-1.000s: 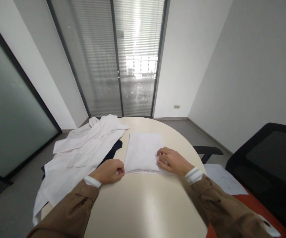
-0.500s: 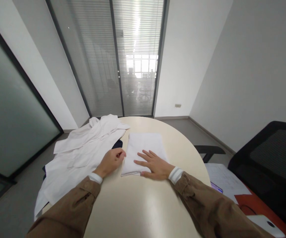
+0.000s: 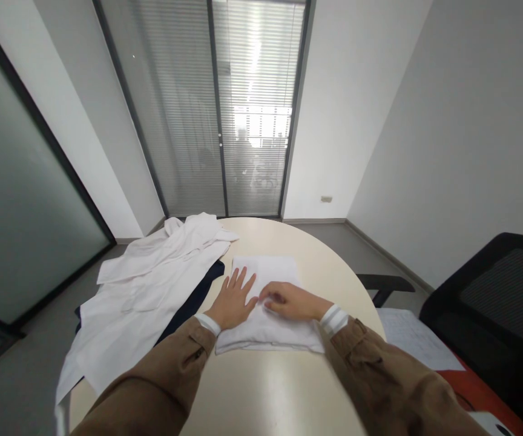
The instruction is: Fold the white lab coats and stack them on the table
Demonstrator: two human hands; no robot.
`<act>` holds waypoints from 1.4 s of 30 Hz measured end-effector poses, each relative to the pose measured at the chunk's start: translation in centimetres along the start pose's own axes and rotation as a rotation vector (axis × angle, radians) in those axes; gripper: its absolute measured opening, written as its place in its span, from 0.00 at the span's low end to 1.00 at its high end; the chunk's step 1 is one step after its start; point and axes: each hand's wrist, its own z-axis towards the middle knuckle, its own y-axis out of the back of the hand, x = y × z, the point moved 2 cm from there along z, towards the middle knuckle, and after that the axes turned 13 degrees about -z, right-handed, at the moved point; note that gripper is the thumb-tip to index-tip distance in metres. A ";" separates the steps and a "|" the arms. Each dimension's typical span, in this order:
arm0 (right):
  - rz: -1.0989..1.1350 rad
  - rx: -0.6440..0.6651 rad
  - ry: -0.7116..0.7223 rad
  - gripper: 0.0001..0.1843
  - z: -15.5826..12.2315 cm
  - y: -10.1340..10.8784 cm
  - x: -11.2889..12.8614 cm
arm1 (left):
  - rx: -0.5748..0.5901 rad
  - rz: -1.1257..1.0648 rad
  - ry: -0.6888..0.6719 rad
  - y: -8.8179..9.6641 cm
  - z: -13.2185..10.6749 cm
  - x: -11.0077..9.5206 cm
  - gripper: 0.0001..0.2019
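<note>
A folded white garment (image 3: 266, 339) lies flat on the table before me, its layered front edge facing me. My left hand (image 3: 234, 300) rests open on its left part, palm down with fingers spread. Over the garment's middle, my right hand (image 3: 291, 301) is closed, its fingers curled toward the thumb. I see nothing between those fingers, and whether they touch the cloth is hard to tell. Left of my hands, a loose white shirt (image 3: 152, 284) with a pocket is spread out, with dark navy cloth (image 3: 198, 297) showing from under its right side.
The round cream table (image 3: 252, 393) carries the clothes, and the white shirt hangs over its left edge. A black mesh chair (image 3: 497, 290) stands to the right, with papers (image 3: 416, 336) and a red item (image 3: 474, 387) by it. Beyond is a glass partition with blinds (image 3: 252, 181).
My left hand went from a pinch at the garment's left edge to lying open on it. My right hand curled its fingers. The garment now extends nearer me and looks wider; more navy cloth shows.
</note>
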 end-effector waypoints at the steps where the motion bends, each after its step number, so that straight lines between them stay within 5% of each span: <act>1: -0.038 -0.059 -0.029 0.20 0.9 0.5 -0.7 | -0.012 0.021 -0.013 0.0 -0.1 -0.1 0.32; 4: -0.179 -0.148 -0.115 0.31 3.5 0.8 -2.6 | -0.051 0.086 -0.058 -0.1 -0.6 -0.7 0.33; 7: -0.278 -0.053 -0.252 0.38 5.0 -0.7 -3.7 | -0.063 0.133 -0.095 -0.2 -1.1 -1.2 0.32; 12: -0.392 -0.041 -0.278 0.35 5.0 -3.2 -4.1 | -0.078 0.106 -0.143 0.9 -0.2 -1.0 0.25; 17: -0.395 -0.035 -0.248 0.35 4.4 -3.8 -3.7 | -0.240 -0.048 -0.092 3.7 2.7 1.3 0.22; 21: -0.356 -0.002 -0.186 0.38 3.7 -4.1 -3.1 | -0.029 -0.123 -0.216 3.4 3.3 2.2 0.25; 23: -0.324 -0.009 -0.184 0.37 3.1 -4.0 -3.2 | 0.036 -0.116 -0.170 2.6 3.1 2.5 0.26; 28: -0.312 -0.086 -0.498 0.39 1.6 -3.2 -6.0 | 0.021 -0.042 -0.038 1.1 3.0 2.8 0.27; 32: -0.287 -0.096 -0.680 0.40 0.6 -3.2 -8.1 | -0.097 0.032 0.052 0.6 2.9 2.4 0.28; 36: -0.245 -0.194 -0.699 0.39 0.0 -3.5 -9.3 | -0.253 0.017 0.144 0.9 2.3 2.4 0.26; 42: 0.146 -0.540 -0.457 0.38 -0.4 -3.5 -11.1 | -0.362 -0.213 0.169 1.4 2.1 4.2 0.27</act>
